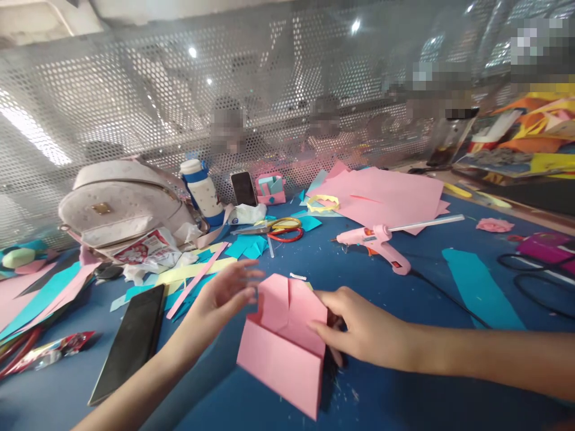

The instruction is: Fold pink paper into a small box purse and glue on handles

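Note:
My right hand [344, 317] grips a folded pink paper box [278, 359] by its right side, thumb inside and fingers behind. The box is tilted, its opening toward me, with a tall back panel that shows a slit and a lower front panel. Beside its upper left corner is my left hand [236, 290], fingers spread and slightly blurred, holding nothing. Beyond the box lies a pink glue gun [377, 242] with a glue stick in its back. Scissors [269, 227] with red and yellow handles rest farther off, near blue paper scraps [247, 245].
A black phone [130, 341] lies left of my left arm. Behind stand a pale backpack [126, 197], a blue-and-white bottle [202, 188] and an upright phone [243, 188]. Pink sheets [386, 191] lie at the back, a blue strip [480, 287] at right. The glue gun's cord [449, 296] crosses the table.

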Action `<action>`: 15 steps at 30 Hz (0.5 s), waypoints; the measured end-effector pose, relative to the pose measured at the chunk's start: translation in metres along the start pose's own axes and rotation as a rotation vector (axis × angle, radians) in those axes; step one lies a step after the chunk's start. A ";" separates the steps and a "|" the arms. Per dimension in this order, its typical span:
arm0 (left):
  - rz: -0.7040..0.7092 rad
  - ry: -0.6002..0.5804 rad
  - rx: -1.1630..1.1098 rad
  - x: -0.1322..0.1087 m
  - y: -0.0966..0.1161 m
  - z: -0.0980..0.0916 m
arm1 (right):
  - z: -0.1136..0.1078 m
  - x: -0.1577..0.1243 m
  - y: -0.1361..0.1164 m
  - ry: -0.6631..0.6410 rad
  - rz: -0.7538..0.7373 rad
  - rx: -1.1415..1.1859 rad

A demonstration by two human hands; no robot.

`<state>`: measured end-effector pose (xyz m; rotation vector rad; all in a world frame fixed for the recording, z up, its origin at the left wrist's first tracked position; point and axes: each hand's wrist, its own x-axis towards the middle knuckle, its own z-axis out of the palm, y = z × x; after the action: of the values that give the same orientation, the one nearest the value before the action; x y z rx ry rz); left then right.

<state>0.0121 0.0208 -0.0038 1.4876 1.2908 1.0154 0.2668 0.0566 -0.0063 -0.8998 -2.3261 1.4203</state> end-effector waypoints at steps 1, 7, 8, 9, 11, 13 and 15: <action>0.069 0.093 0.003 -0.002 0.000 0.003 | -0.002 0.002 0.002 0.069 -0.004 -0.031; 0.423 0.143 0.545 -0.034 -0.003 0.031 | -0.012 0.005 0.004 0.191 -0.048 0.066; 0.440 0.073 0.639 -0.037 -0.004 0.035 | -0.009 0.003 0.002 0.158 -0.047 0.143; 0.457 0.006 0.713 -0.039 -0.005 0.037 | -0.006 0.001 0.000 0.115 -0.046 0.217; 0.479 -0.070 0.776 -0.038 -0.007 0.038 | 0.001 -0.004 -0.003 0.025 -0.073 0.299; 0.506 -0.124 0.748 -0.034 -0.006 0.033 | 0.005 -0.007 -0.003 -0.052 -0.137 0.257; 0.533 -0.187 0.697 -0.029 -0.004 0.026 | 0.002 -0.006 0.003 -0.077 -0.216 0.129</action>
<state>0.0328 -0.0106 -0.0157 2.4921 1.1912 0.7350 0.2716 0.0521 -0.0091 -0.5490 -2.2744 1.5157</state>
